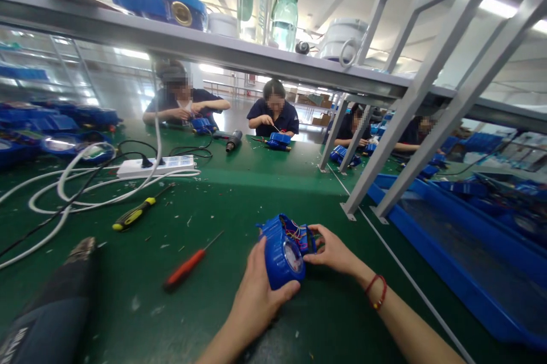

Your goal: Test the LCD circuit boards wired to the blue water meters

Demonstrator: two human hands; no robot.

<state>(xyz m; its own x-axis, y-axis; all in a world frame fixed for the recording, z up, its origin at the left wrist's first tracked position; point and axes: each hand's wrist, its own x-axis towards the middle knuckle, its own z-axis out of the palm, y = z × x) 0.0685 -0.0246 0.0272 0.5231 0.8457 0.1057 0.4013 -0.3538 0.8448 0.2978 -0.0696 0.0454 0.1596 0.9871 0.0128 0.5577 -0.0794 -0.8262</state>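
Observation:
A blue plastic device housing (282, 250) with a round window and coloured wires showing inside rests on the green table (265, 176), in front of me. My left hand (256, 290) wraps around its near left side, thumb across the bottom. From the right, my right hand (331, 250) pinches the housing's open edge with its fingertips by the wires. A red cord bracelet (376, 291) sits on my right wrist.
A red screwdriver (188, 267) and a yellow-and-black screwdriver (134, 215) lie to the left. A dark power tool (47, 307) fills the near left corner. White cables and a power strip (156, 166) lie farther back. A blue tray (465, 261) lies right. Several people work across the table.

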